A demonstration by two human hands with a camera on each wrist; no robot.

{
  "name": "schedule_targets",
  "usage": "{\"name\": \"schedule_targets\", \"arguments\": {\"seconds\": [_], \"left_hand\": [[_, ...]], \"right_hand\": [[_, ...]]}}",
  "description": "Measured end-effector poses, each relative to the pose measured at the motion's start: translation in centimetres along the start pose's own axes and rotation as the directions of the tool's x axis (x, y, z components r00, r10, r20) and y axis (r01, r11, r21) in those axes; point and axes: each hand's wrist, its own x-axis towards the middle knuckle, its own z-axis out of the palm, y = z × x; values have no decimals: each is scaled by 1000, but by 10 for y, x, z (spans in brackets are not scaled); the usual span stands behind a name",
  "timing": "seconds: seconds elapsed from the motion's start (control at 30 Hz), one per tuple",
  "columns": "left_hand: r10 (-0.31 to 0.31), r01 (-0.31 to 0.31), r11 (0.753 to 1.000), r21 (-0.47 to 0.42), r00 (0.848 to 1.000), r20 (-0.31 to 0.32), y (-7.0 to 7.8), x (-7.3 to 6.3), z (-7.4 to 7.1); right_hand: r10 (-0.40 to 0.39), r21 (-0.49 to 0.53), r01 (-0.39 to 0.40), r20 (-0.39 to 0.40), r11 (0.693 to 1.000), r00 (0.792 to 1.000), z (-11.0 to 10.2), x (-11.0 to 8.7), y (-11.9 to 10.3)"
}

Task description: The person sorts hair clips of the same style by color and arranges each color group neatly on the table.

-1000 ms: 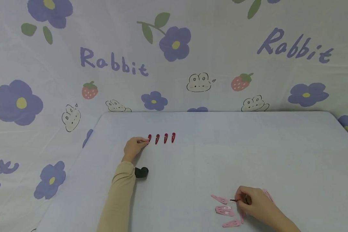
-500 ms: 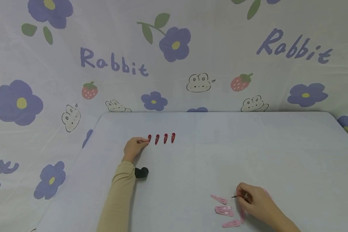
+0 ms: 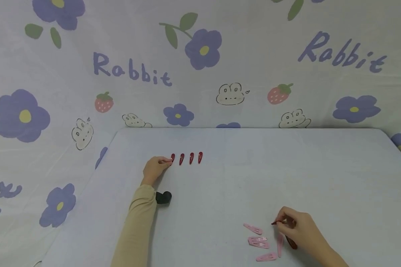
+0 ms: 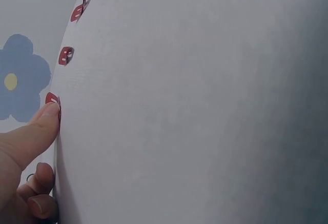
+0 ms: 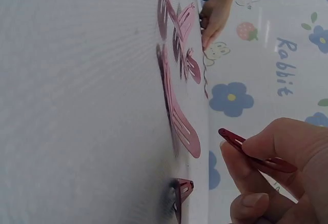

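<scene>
In the head view, several red snap hair clips stand in a row at the table's far left. My left hand (image 3: 153,168) is at the leftmost clip (image 3: 172,157), pinching its near end; the left wrist view has the thumb over this red clip (image 4: 52,98). My right hand (image 3: 300,224) holds another dark red hair clip (image 5: 256,152) between thumb and fingers, raised off the table. Beneath that hand lies one more dark red clip (image 3: 291,243). Beside it are several pink hair clips (image 3: 258,242), loosely scattered.
The white table (image 3: 220,200) has its far edge against a flower-and-rabbit printed cloth (image 3: 244,55). A black wrist-worn device (image 3: 163,197) sticks out from the left sleeve (image 3: 137,222).
My right hand has lifted slightly away from the pink clips with its red clip, uncovering a dark red clip below and covering a pink one at the right. My left hand stays put.
</scene>
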Motion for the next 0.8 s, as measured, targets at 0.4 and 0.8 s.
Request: {"name": "schedule_targets", "arguments": {"seconds": [0.4, 0.8], "left_hand": [[-24, 24, 1000, -11, 1000, 1, -4, 2, -2], [-24, 24, 1000, 1, 1000, -1, -1, 3, 1]], "right_hand": [[251, 6, -252, 78, 968, 965, -7, 9, 0], [97, 79, -101, 57, 992, 994, -20, 33, 7]]}}
